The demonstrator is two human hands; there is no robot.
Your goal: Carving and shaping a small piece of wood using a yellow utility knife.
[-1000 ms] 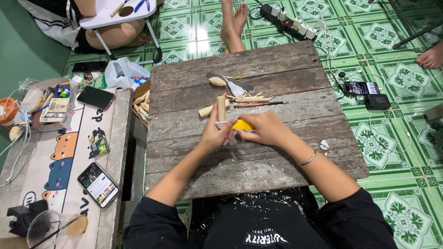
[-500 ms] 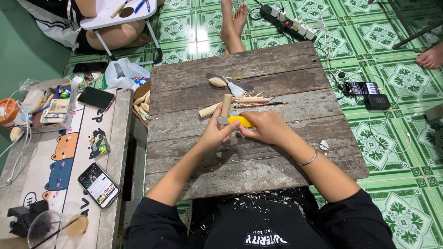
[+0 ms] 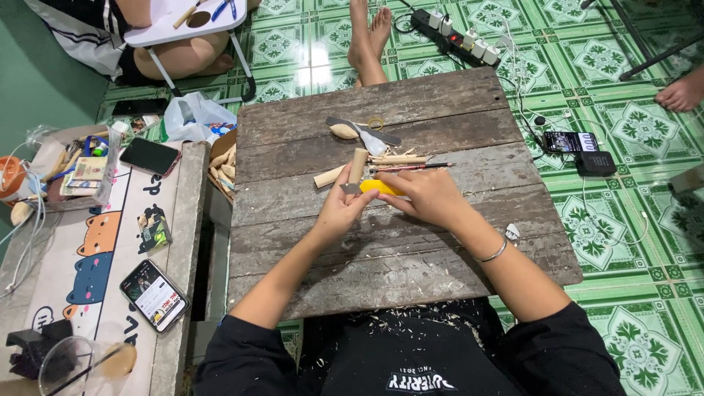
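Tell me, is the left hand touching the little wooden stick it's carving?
Touching. The head view shows the left hand wrapped around the lower end of the wooden stick, thumb and fingers closed on it, while the right hand holds a yellow-handled knife against it.

left hand [image 3: 339, 209]: fingers curled, gripping | right hand [image 3: 429, 196]: closed, gripping | forearms converge, hands touching

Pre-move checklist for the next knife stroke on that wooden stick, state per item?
1. Left hand grips wooden stick: ok.
2. Right hand holds yellow-handled knife: ok.
3. Blade edge direction relative to left fingers: cannot tell, too small.
4. Wooden board bare around the hands: ok, only fine shavings.
5. Loose carved pieces and dark blade lie beyond the hands, apart from them: ok.
6. Bare feet of another person close to the board's far edge: not ok.
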